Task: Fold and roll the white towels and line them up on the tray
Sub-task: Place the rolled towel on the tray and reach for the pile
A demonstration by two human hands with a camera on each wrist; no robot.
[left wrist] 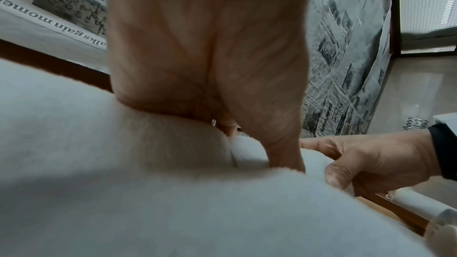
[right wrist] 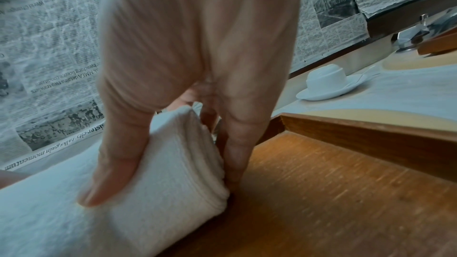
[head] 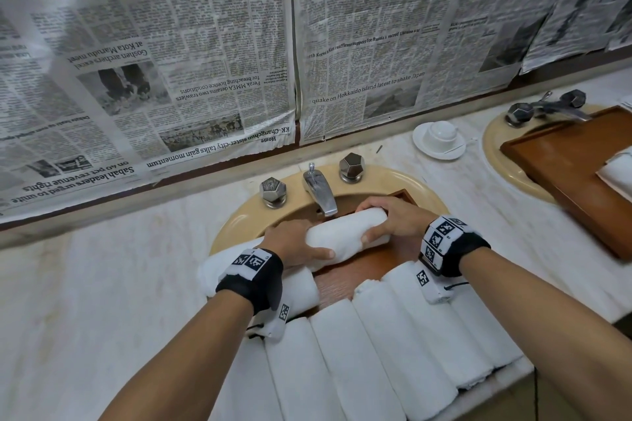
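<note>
Both of your hands hold one rolled towel [head: 345,232]. Your left hand [head: 290,243] wraps its fingers round the left end, and your right hand [head: 390,219] grips the right end, thumb on top. The roll lies across the far part of the wooden tray [head: 345,277], just under the silver tap [head: 319,193]. Near you, a row of rolled towels [head: 376,352] sits side by side on the tray. The tray rests over a tan sink [head: 239,219] set in a pale marble counter [head: 102,301]. Newspaper pages [head: 205,61] cover the wall behind. To the right stand a white cup on a saucer [head: 439,140] and a second tray [head: 574,161] over another sink. That tray is cut off at the edge. The left wrist view is mostly blurry towel, so your fingertips are hard to see there.
</note>
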